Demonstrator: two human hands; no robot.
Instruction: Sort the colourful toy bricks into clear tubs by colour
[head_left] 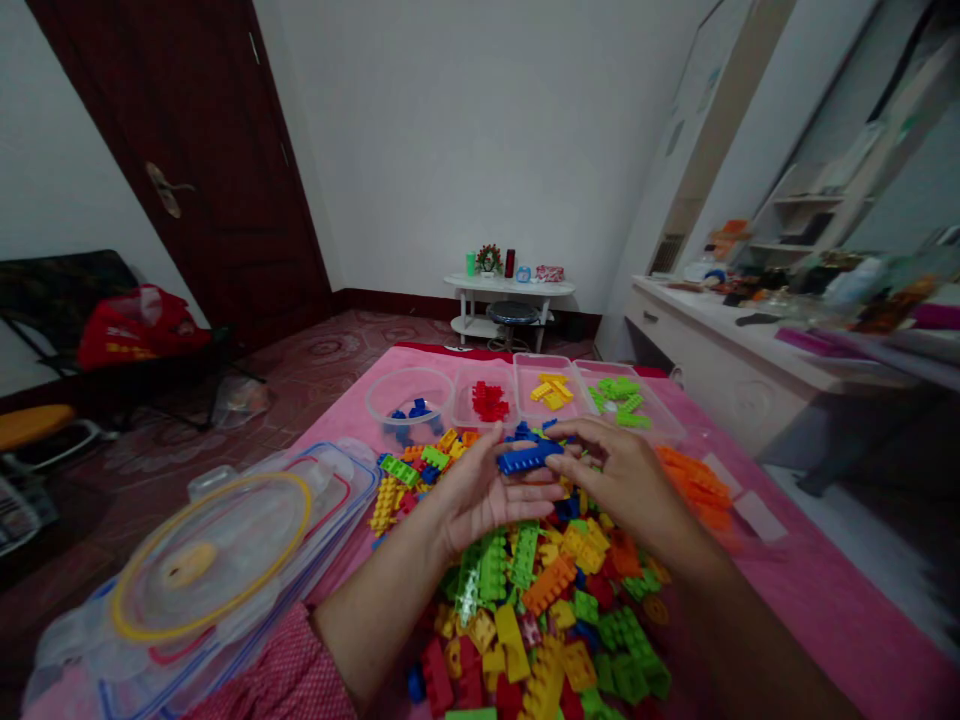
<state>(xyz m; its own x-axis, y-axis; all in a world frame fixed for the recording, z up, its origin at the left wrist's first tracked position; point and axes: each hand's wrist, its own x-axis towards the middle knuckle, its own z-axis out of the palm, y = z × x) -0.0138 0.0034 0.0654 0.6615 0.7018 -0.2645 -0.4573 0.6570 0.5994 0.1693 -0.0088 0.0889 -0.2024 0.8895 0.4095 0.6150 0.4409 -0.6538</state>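
A long blue toy building brick (529, 458) is pinched at its right end by the thumb and fingers of my right hand (611, 462). My left hand (499, 495) is palm up just under and beside the brick, fingers stretched out. Whether the left hand bears any of its weight I cannot tell. Beneath both hands spreads a loose heap of mixed bricks (551, 580) in green, yellow, orange, red and blue. More blue pieces show just behind the held brick, partly hidden by my fingers.
Behind the heap stand a round tub with blue bricks (411, 422) and clear boxes with red bricks (490, 401), yellow bricks (553, 391) and green bricks (619, 401). Orange bricks (694, 485) lie at the right. Stacked lids (217, 560) cover the left of the pink cloth (840, 600).
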